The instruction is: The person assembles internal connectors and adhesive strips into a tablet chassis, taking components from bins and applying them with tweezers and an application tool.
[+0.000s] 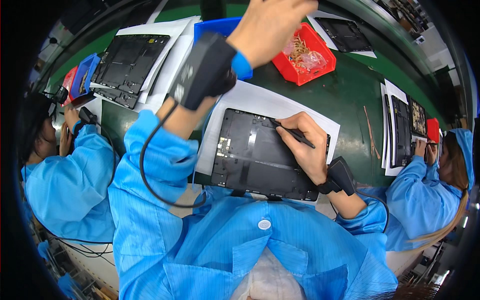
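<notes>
A flat black tablet housing lies on white sheets in front of me, with small light parts near its left edge. My right hand is closed around slim black tweezers, held like a pen, and their tip meets the housing's far edge. My left hand is stretched far forward above a blue bin, beside a red bin of small tan pieces and clear plastic. The top of the frame cuts off part of its fingers, so any grip there is hidden. Both wrists wear black strapped devices with cables.
More black housings lie on paper at the far left, and another at the far right. A thin brown strip rests on the green mat. Co-workers in blue sit on both sides, by further bins and housings.
</notes>
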Available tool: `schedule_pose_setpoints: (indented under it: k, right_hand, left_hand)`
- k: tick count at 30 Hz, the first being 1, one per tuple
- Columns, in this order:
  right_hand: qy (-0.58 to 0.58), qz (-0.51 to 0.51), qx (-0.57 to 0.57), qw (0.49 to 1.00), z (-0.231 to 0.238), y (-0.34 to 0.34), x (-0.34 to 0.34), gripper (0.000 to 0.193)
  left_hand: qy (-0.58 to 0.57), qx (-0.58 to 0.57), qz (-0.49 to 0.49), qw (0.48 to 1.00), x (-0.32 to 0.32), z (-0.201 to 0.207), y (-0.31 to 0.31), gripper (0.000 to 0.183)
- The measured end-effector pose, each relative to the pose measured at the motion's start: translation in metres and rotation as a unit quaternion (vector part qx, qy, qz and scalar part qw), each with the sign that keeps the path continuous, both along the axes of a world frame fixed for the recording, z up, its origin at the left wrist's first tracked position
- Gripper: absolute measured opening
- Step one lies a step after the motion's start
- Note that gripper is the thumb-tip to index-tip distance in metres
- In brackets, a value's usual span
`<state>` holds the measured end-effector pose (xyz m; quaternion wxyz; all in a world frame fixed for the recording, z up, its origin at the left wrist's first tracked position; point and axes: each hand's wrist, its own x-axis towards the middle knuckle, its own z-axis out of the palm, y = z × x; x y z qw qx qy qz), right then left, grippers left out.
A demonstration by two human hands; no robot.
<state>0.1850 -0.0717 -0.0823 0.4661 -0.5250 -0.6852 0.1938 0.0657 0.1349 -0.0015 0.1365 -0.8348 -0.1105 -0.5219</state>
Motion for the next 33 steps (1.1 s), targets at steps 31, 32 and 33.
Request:
schedule_pose_setpoints:
  k: [31, 32, 33]
  right_hand:
    - [-0.014, 0.02, -0.049, 0.998, 0.032, 0.014, 0.019, 0.015]
    - [-0.077, 0.034, -0.066, 0.994, 0.032, 0.018, 0.02, 0.018]
    - [-0.068, 0.037, -0.084, 0.993, 0.022, 0.024, 0.017, 0.018]
  left_hand:
    - [0.13, -0.321, -0.06, 0.936, -0.072, -0.077, -0.095, 0.009]
    - [0.047, -0.357, -0.019, 0.933, -0.08, -0.072, -0.099, 0.009]
    - [0.097, -0.345, 0.023, 0.933, -0.091, -0.068, -0.105, 0.012]
